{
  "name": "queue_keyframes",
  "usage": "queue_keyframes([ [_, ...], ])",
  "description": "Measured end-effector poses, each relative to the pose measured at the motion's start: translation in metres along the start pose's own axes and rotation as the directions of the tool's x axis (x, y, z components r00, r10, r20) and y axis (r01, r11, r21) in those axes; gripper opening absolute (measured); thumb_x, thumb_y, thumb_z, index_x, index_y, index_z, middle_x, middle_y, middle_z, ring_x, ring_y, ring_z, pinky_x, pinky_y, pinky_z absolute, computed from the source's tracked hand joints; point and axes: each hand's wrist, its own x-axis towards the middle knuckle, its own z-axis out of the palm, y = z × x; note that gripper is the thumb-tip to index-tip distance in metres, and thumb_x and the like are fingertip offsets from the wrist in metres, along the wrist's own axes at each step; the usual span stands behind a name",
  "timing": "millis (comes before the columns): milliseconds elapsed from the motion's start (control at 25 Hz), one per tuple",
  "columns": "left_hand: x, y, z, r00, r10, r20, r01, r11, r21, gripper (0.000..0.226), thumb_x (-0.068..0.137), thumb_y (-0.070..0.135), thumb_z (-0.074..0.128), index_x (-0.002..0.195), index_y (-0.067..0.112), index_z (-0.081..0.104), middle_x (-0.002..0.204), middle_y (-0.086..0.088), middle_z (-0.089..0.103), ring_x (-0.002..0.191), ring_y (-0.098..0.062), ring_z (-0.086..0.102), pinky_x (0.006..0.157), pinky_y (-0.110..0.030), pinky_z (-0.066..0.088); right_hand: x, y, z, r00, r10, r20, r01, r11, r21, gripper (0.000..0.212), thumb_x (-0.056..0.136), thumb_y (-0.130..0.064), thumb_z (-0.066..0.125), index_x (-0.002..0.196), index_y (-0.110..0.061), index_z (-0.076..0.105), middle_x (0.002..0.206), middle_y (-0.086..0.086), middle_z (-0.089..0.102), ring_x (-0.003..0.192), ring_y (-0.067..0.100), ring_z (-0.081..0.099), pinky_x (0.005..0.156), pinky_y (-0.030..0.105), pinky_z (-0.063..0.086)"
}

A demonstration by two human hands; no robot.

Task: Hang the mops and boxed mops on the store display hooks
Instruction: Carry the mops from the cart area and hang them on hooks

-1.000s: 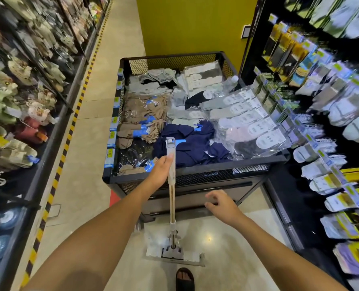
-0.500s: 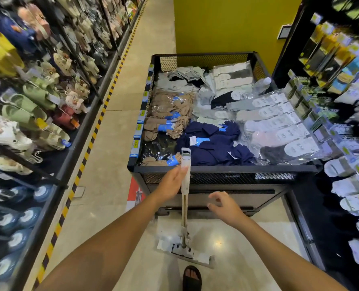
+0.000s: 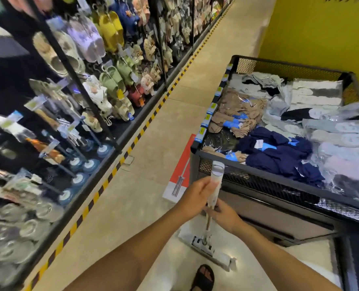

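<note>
A flat mop (image 3: pixel 214 185) with a white grip and a thin metal pole stands upright in front of me, its flat white head (image 3: pixel 206 246) resting on the floor. My left hand (image 3: pixel 195 194) holds the white grip near its top. My right hand (image 3: pixel 223 215) grips the pole just under the grip. A red and white boxed mop (image 3: pixel 179 175) leans against the left side of the wire bin. Display hooks (image 3: pixel 78 148) with hanging round items line the dark rack on the left.
A black wire bin (image 3: pixel 258 177) full of packaged socks stands right ahead. The left rack (image 3: pixel 103 66) carries slippers and sandals. A yellow-black floor stripe (image 3: pixel 132 143) runs along it. A yellow wall (image 3: pixel 321 28) closes the back right. My sandalled foot (image 3: pixel 203 278) is by the mop head.
The view has swung left toward the slipper rack. My right hand, free before, has closed on the mop pole below the grip. My left hand still holds the grip.
</note>
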Motion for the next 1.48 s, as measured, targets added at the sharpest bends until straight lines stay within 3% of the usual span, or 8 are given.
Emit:
queue_keyframes([
  [200, -0.064, 0.003, -0.066, 0.961, 0.057, -0.27, -0.06, 0.998, -0.002, 0.048, 0.091, 0.07, 0.045, 0.09, 0.028, 0.068, 0.08, 0.002, 0.069, 0.075, -0.015, 0.064, 0.073, -0.043, 0.052, -0.029, -0.082, 0.051, 0.995, -0.09, 0.035, 0.089, 0.996, 0.014, 0.055, 0.088, -0.079, 0.054, 0.111, -0.031, 0.07, 0.108, -0.003, 0.076, 0.105, 0.02, 0.071, 0.098, 0.048, 0.056],
  [360, -0.128, -0.01, -0.132, 0.883, 0.031, -0.468, -0.073, 0.995, -0.072, 0.08, 0.082, 0.091, 0.041, 0.102, 0.02, 0.072, 0.096, -0.007, 0.076, 0.092, -0.027, 0.072, 0.084, -0.053, 0.059, -0.044, -0.146, 0.117, 0.982, -0.163, 0.091, 0.161, 0.986, 0.033, 0.045, 0.105, -0.057, 0.045, 0.112, -0.022, 0.072, 0.114, 0.008, 0.074, 0.112, 0.025, 0.067, 0.106, 0.049, 0.05],
  [640, -0.27, -0.053, -0.25, 0.689, -0.074, -0.721, -0.049, 0.988, -0.148, 0.083, 0.079, 0.093, 0.045, 0.096, 0.017, 0.074, 0.099, -0.017, 0.074, 0.097, -0.039, 0.069, 0.086, -0.061, 0.058, -0.073, -0.241, 0.266, 0.893, -0.314, 0.323, 0.359, 0.929, -0.092, 0.093, 0.076, -0.099, 0.027, 0.101, -0.019, 0.068, 0.106, 0.011, 0.071, 0.103, 0.024, 0.065, 0.096, 0.038, 0.05],
  [800, -0.363, -0.067, -0.305, 0.528, -0.099, -0.843, -0.03, 0.99, -0.135, 0.05, 0.099, 0.066, 0.05, 0.088, 0.021, 0.071, 0.084, -0.01, 0.071, 0.078, -0.018, 0.068, 0.074, -0.048, 0.055, -0.097, -0.289, 0.363, 0.813, -0.36, 0.459, 0.455, 0.883, -0.115, 0.064, 0.102, -0.067, 0.034, 0.098, -0.017, 0.072, 0.102, 0.009, 0.075, 0.1, 0.025, 0.068, 0.09, 0.038, 0.053],
  [1120, -0.54, -0.066, -0.407, 0.25, -0.1, -0.963, -0.162, 0.976, -0.143, 0.023, 0.113, 0.022, 0.04, 0.111, 0.015, 0.063, 0.086, 0.002, 0.072, 0.074, 0.0, 0.071, 0.071, -0.018, 0.056, -0.159, -0.388, 0.55, 0.477, -0.423, 0.77, 0.694, 0.719, -0.035, 0.059, 0.104, -0.062, 0.033, 0.101, -0.018, 0.072, 0.093, 0.006, 0.075, 0.091, 0.021, 0.069, 0.089, 0.039, 0.055],
  [1240, -0.602, -0.063, -0.444, 0.139, -0.098, -0.985, -0.178, 0.976, -0.122, 0.036, 0.103, 0.045, 0.046, 0.101, 0.013, 0.062, 0.077, 0.001, 0.067, 0.067, -0.016, 0.065, 0.07, -0.036, 0.055, -0.186, -0.422, 0.617, 0.34, -0.394, 0.854, 0.738, 0.675, 0.017, 0.059, 0.1, -0.067, 0.033, 0.1, -0.02, 0.069, 0.1, 0.011, 0.074, 0.096, 0.029, 0.069, 0.095, 0.05, 0.055],
  [1400, -0.674, -0.078, -0.496, -0.007, -0.095, -0.995, -0.145, 0.985, -0.093, 0.052, 0.09, 0.063, 0.048, 0.099, 0.013, 0.06, 0.074, 0.001, 0.061, 0.063, -0.015, 0.057, 0.065, -0.032, 0.05, -0.225, -0.471, 0.699, 0.214, -0.313, 0.925, 0.731, 0.68, 0.061, 0.067, 0.087, -0.088, 0.037, 0.074, -0.027, 0.062, 0.08, 0.014, 0.065, 0.077, 0.026, 0.064, 0.07, 0.043, 0.053],
  [1480, -0.704, -0.084, -0.52, -0.046, -0.096, -0.994, -0.117, 0.989, -0.09, 0.05, 0.095, 0.059, 0.045, 0.101, 0.012, 0.06, 0.075, 0.001, 0.061, 0.064, -0.014, 0.057, 0.067, -0.032, 0.05, -0.236, -0.489, 0.737, 0.09, -0.34, 0.936, 0.734, 0.658, 0.168, 0.076, 0.078, -0.096, 0.036, 0.09, -0.028, 0.067, 0.096, 0.015, 0.072, 0.093, 0.03, 0.069, 0.084, 0.04, 0.056],
])
